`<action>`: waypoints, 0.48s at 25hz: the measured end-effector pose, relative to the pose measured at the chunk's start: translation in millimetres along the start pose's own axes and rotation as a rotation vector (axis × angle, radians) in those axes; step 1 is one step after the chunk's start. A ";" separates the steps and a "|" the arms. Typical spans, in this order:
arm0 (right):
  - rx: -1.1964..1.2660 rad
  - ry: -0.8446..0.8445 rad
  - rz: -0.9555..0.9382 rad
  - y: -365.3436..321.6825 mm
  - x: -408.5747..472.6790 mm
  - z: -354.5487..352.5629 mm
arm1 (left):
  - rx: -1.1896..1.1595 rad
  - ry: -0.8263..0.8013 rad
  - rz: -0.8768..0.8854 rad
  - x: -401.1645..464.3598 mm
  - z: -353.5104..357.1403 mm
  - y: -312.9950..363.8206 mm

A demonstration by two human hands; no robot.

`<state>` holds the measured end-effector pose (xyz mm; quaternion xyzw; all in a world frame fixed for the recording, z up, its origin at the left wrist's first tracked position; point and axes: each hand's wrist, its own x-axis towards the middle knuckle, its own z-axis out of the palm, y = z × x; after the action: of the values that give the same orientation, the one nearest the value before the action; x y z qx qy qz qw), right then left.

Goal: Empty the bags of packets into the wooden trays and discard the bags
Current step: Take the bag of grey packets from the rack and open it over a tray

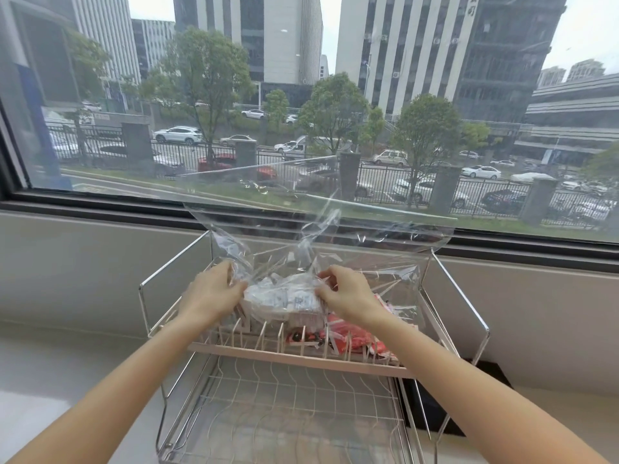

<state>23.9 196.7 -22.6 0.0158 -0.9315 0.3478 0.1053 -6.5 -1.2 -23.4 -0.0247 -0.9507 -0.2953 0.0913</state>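
One head-worn camera looks forward and down, close over a wire rack (315, 360) beneath a window (301, 95).

Bright, even daylight from the large window (301, 95) across the upper half of the frame, overcast and soft, with pale washed-out sky at the top edge. Faint, diffuse shadows only, under the metal rack (462, 296) at lower centre. Glints and white streaks of glare on the clear plastic bag (301, 209) in the middle, with the street behind smeared through its folds. Slight motion blur on the left hand (212, 293) and right hand (348, 293). Strong wide-angle bending at the edges: window frame bowed, buildings leaning inward at upper left and upper right. Far street detail soft and compressed.
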 end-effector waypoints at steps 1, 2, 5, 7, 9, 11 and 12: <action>-0.007 0.026 -0.025 -2.2 -2.2 -5.0 | -0.041 0.022 0.016 -3.4 -3.5 4.1; -0.011 0.059 -0.051 -4.3 -4.8 -10.6 | -0.080 0.058 0.054 -7.2 -7.4 9.3; 0.049 0.149 -0.085 -11.1 -15.5 -35.0 | -0.247 0.128 0.151 -23.4 -24.8 32.5; 0.086 0.169 -0.115 -15.3 -27.9 -55.7 | -0.355 0.129 0.202 -37.6 -38.7 48.9; 0.104 0.199 -0.131 -17.4 -45.4 -74.7 | -0.440 0.119 0.250 -54.7 -46.7 61.3; 0.174 0.217 -0.113 -16.0 -71.9 -88.4 | -0.522 0.107 0.276 -78.8 -46.6 70.1; 0.210 0.216 -0.103 -14.3 -82.8 -91.3 | -0.548 0.105 0.282 -88.7 -42.8 71.5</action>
<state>123.2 241.7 36.7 0.0369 -0.8712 0.4371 0.2203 94.7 34.1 34.4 -0.1647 -0.8169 -0.5260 0.1701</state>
